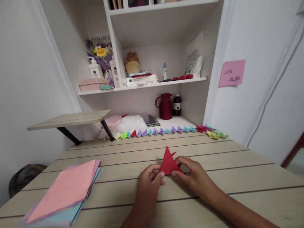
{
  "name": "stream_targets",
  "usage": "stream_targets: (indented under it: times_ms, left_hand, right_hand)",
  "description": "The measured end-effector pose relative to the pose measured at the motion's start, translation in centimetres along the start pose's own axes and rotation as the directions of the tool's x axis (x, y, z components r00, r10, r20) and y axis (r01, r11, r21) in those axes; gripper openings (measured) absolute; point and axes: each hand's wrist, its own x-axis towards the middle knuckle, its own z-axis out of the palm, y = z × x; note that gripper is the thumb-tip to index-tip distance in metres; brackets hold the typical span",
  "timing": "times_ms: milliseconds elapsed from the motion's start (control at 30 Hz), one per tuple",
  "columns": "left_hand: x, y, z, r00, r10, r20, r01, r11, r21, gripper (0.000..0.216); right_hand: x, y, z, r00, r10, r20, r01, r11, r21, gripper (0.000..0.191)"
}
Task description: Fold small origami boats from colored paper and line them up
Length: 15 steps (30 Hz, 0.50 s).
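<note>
A piece of red paper, folded into a triangle with its point upward, is held just above the desk. My left hand pinches its lower left corner between thumb and fingers. At the lower right corner, my right hand grips the paper with thumb below and fingers behind. A small red flap sticks out on the triangle's right side, near my right fingertips. Behind it, a row of small folded paper boats in several colours runs along the back of the desk.
A stack of coloured paper sheets, pink on top, lies at the left. A small raised wooden stand sits at the back left. On the lower shelf are a red jug and a dark bottle. A pink note hangs on the wall.
</note>
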Motion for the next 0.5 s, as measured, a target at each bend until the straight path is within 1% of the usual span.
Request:
stream_targets:
  times_ms: [67, 133, 200, 300, 433, 500]
  left_hand:
    - [0.0, 0.1, -0.2, 1.0, -0.003, 0.021, 0.003, 1.0, 0.003, 0.022]
    - [0.0, 0.1, -0.3, 0.999, 0.009, 0.033, -0.009, 1.0, 0.007, 0.019]
    - [0.0, 0.1, -0.3, 0.999, 0.031, 0.041, -0.031, 1.0, -0.006, 0.02]
    - [0.0, 0.1, -0.1, 0.998, 0.033, 0.054, -0.032, 0.999, -0.017, 0.024]
    - [-0.1, 0.4, 0.2, 1.0, 0.021, -0.006, -0.021, 0.999, 0.027, 0.024]
    - [-0.2, 0.5, 0.2, 0.999, 0.017, -0.043, -0.016, 0.999, 0.045, 0.022]
  right_hand:
    - [0.1, -0.1, -0.1, 0.996, -0.075, -0.045, 0.072, 0.994, -0.085, 0.013]
    - [0.1, 0.0, -0.2, 0.988, -0.14, -0.062, 0.131, 0.981, -0.141, 0.014]
    - [0.1, 0.0, -0.2, 0.979, -0.195, -0.064, 0.18, 0.966, -0.184, 0.015]
    - [-0.1, -0.1, -0.2, 0.963, -0.268, -0.037, 0.25, 0.934, -0.257, 0.013]
    - [-0.3, -0.7, -0.3, 0.936, -0.353, 0.016, 0.34, 0.888, -0.308, 0.009]
    - [-0.4, -1.0, -0.5, 0.922, -0.387, 0.007, 0.373, 0.881, -0.291, 0.008]
